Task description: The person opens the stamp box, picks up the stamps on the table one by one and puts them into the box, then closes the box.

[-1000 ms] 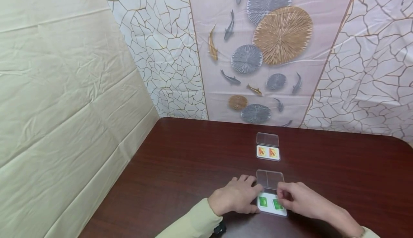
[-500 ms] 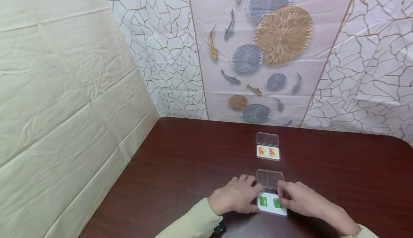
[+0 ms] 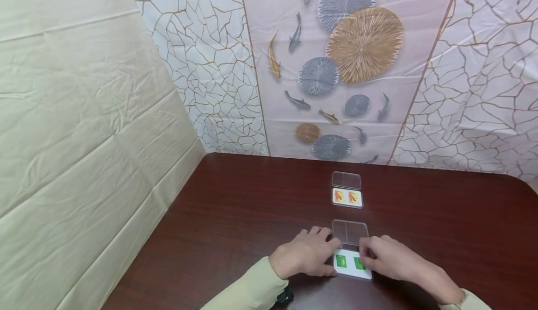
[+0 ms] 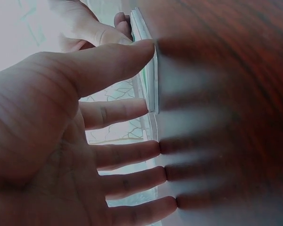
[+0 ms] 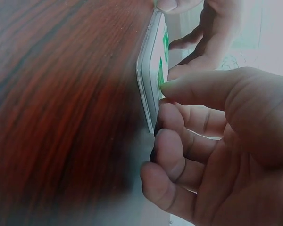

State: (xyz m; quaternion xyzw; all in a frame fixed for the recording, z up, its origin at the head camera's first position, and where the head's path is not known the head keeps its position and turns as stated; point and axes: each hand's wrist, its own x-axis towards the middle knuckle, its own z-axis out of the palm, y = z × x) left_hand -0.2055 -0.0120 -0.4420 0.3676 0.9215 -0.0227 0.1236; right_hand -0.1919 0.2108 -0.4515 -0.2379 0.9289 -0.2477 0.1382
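Note:
A small clear hinged case [image 3: 352, 274] lies unfolded on the table, its clear lid [image 3: 355, 232] tipped back. On its white insert lie two small green picture cards, a left card [image 3: 341, 261] and a right card [image 3: 358, 264]. My left hand [image 3: 303, 255] rests beside the case with fairly straight fingers; thumb and index finger touch its left edge, while the other fingertips stand on the table. My right hand [image 3: 392, 257], fingers curled, pinches at the right green card. In the right wrist view, the thumb [image 5: 193, 89] touches that card, and the fingers partly cover its edge.
Farther back on the dark wood table [image 3: 252, 198] lies a second unfolded clear case [image 3: 347, 206] with two orange-and-yellow pictures. A patterned cloth [image 3: 311, 109] hangs behind the table, and a cream cloth [image 3: 92, 128] hangs at the left.
The right green card has turned slightly and shifted toward the lid, so it lies straighter. My right hand moved very slightly with it. The left hand stays in place on the case.

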